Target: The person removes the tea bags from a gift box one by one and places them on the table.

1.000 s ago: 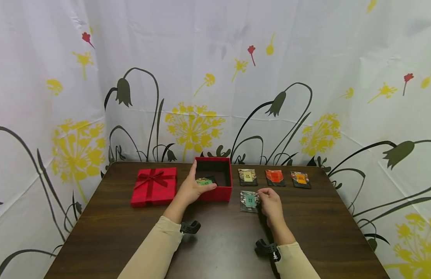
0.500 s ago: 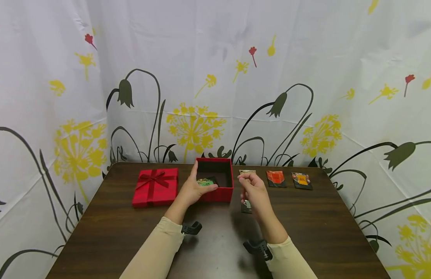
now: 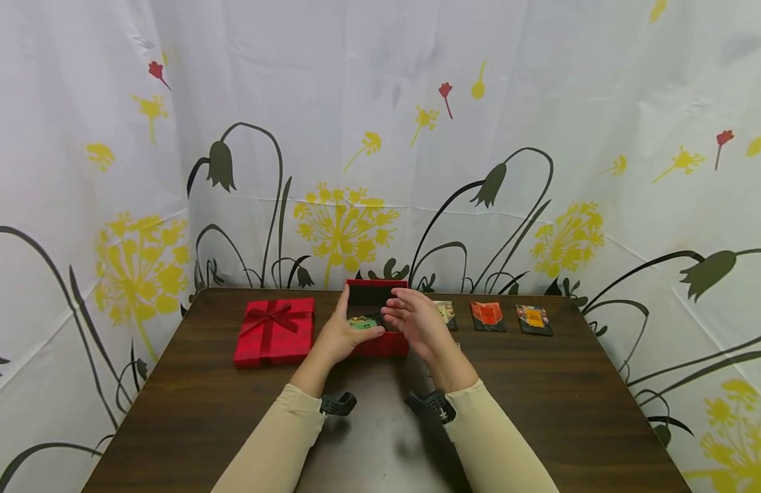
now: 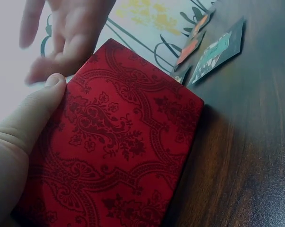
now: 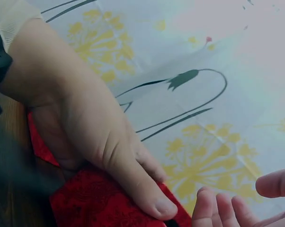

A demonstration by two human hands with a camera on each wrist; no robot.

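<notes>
My left hand grips the near left corner of an open red gift box, thumb over the front wall. In the left wrist view the thumb presses near the rim of the patterned red box. Inside the box lies a dark sachet with a green label. My right hand hovers by the box's right side, fingers loosely bent, nothing visible in them. A sachet with a teal label lies flat on the table; the right hand and forearm mostly hide it in the head view.
Left of the box sits the red lid with a ribbon bow. Along the back right lie a sachet with a pale yellow label, partly covered, one with a red-orange label and one with an orange label. A patterned curtain hangs behind.
My right hand has left the teal-labelled sachet, which stays on the table, and moved leftward to the box's right side, its fingers loosening. The left hand keeps its hold on the box.
</notes>
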